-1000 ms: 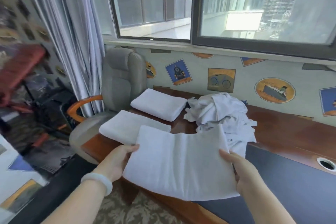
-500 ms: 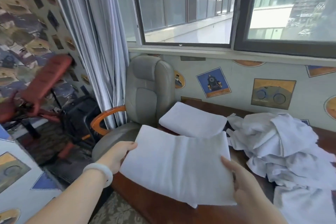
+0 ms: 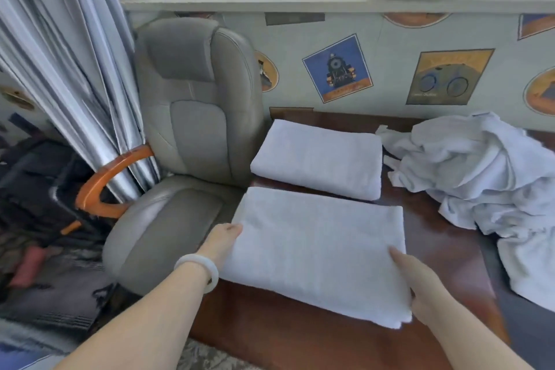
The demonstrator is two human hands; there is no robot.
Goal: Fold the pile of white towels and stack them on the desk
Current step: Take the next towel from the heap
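the person holds a folded white towel, the near towel (image 3: 315, 252), by its two short sides. the left hand (image 3: 223, 237) pinches the left side, with the thumb on top and the other fingers tucked under where they do not show. the right hand (image 3: 420, 288) pinches the right side the same way. a white bracelet (image 3: 199, 272) sits on the left wrist. the near towel is flat and low over the front left corner of the brown bench (image 3: 300, 336), and it looks like it is touching down. it is hard to tell if another towel lies under it. just behind it, the far towel (image 3: 318, 158) is folded and lies flat on the bench, next to the grey chair (image 3: 195, 117). to the right, a big messy pile (image 3: 480, 168) of white towels waits on the bench, all crumpled. so a small part of the job looks done: two folded towels show. most of it is left, because the pile is big and every towel in it needs folding and stacking.
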